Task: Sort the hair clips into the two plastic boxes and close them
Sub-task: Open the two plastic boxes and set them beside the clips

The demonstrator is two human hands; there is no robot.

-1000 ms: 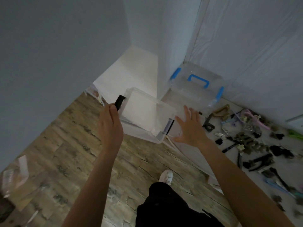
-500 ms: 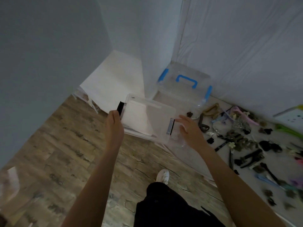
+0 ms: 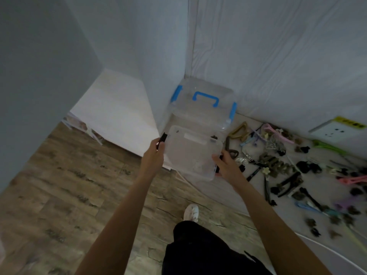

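Note:
I hold a clear plastic box with black latches (image 3: 191,153) in the air over the near corner of a white table (image 3: 228,191). My left hand (image 3: 155,155) grips its left side by the black latch. My right hand (image 3: 225,165) grips its right side. Behind it, in the table's corner by the wall, stands a second clear box with a blue handle and blue latches (image 3: 204,104), lid on. Several hair clips (image 3: 278,163) in black, brown, pink, green and blue lie scattered across the table to the right.
White walls close in the table at the back and left. A white card with a yellow label (image 3: 337,129) lies at the far right by the wall. Wood-pattern floor (image 3: 69,185) spreads to the left; my dark trouser leg and white shoe (image 3: 191,212) are below.
My right hand has closed on the box's right side. Both hands have carried the box rightward to the table's corner, level, in front of the blue-handled box.

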